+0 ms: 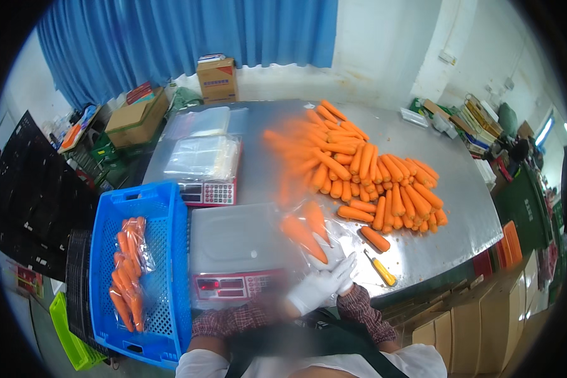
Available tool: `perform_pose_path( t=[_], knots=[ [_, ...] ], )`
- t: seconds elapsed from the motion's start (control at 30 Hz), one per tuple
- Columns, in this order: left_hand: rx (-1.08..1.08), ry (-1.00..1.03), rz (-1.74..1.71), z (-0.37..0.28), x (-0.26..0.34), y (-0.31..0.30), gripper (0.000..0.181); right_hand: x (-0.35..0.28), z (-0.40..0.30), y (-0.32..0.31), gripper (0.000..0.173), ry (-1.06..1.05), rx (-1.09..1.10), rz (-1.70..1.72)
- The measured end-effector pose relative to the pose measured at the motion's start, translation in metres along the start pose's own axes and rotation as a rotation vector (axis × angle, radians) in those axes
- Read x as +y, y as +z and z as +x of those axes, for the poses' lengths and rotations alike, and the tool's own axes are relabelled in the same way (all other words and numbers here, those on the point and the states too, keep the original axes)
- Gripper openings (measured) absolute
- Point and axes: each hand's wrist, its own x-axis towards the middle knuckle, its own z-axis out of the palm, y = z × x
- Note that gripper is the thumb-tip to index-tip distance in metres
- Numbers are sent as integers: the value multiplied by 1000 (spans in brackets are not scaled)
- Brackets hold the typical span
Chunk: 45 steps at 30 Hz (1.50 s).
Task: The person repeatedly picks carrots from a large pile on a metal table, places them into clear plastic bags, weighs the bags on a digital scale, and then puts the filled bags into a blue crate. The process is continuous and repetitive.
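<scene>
My left hand (pixel 314 289), in a white glove, reaches across my front to the clear plastic bag (pixel 295 245). Beside and partly behind it is my right hand (pixel 335 250), also gloved, at the bag with carrots (pixel 304 236) in it. The two hands overlap, and the finger grip on the bag is partly hidden. A large pile of carrots (pixel 373 165) lies on the metal table beyond the bag. One loose carrot (pixel 375 238) and a yellow-handled tool with a hooked metal end (pixel 383 271) lie to the right. A blurred smear covers part of the view.
A digital scale (pixel 236 241) stands left of the bag. Left of it, a blue plastic crate (pixel 172 264) holds bagged carrots (pixel 129 283). Behind are a second scale (pixel 212 193) under a stack of clear bags (pixel 200 158). Cardboard (pixel 467 326) stands at the lower right.
</scene>
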Motion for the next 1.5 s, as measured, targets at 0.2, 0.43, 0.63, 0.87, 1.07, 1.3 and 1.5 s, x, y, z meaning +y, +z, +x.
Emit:
perform_pose_path(
  t=[0.2,0.43,0.63,0.87,1.07,1.3,1.5],
  knots=[
    [-64,-70,0,-45,-12,-32,63,-33,74,69,63,-18,75,102],
    [108,-234,176,-145,-51,-50,54,-68,78,164,64,-22,-109,-281],
    [802,-1075,-468,-168,-29,-7,82,-71,64,161,63,-234,-40,-396],
    [564,-1287,-735,-186,-21,-12,66,-45,-23,104,39,-569,-494,228],
    [526,-1203,-621,-191,-27,-5,68,-69,-16,99,19,-606,-600,11],
    [511,-1159,-575,-183,-32,-8,72,-77,-14,106,16,-600,-788,-123],
    [423,-1019,-247,-211,-29,0,72,32,-83,-1,21,-784,-975,-311]
  ],
)
